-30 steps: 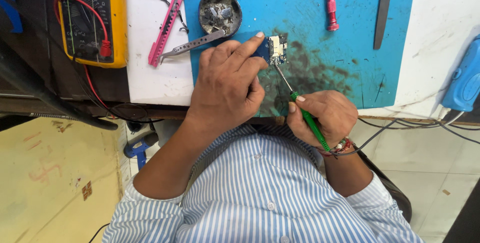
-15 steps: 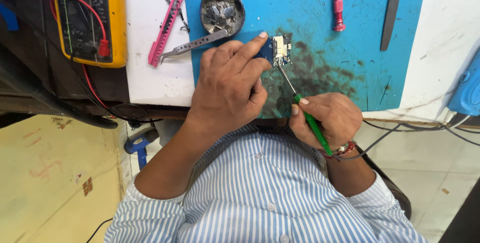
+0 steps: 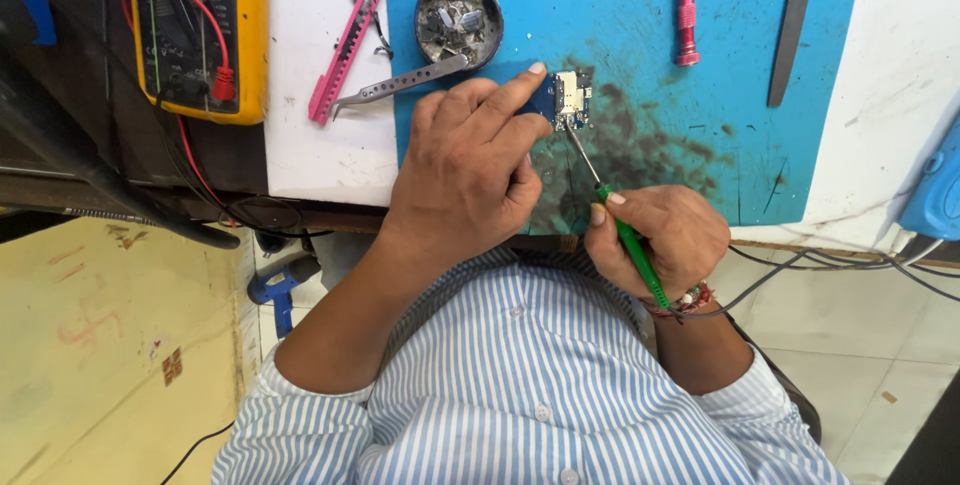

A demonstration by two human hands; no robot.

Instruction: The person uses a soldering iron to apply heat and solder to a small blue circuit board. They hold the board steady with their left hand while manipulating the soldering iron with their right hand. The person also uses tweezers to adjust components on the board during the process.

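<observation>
Pinning the small circuit board (image 3: pixel 567 97) to the blue work mat (image 3: pixel 700 145) with your left hand (image 3: pixel 470 170), forefinger stretched across it, you grip a green-handled screwdriver (image 3: pixel 618 225) in your closed right hand (image 3: pixel 662 237), its tip touching the board's lower edge, just below the round metal dish (image 3: pixel 458 20).

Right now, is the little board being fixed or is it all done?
Not finished. The left hand pins the small circuit board to the blue mat, and the right hand holds a green-handled tool with its tip on the board. Scraps already lie in the round dish.
</observation>
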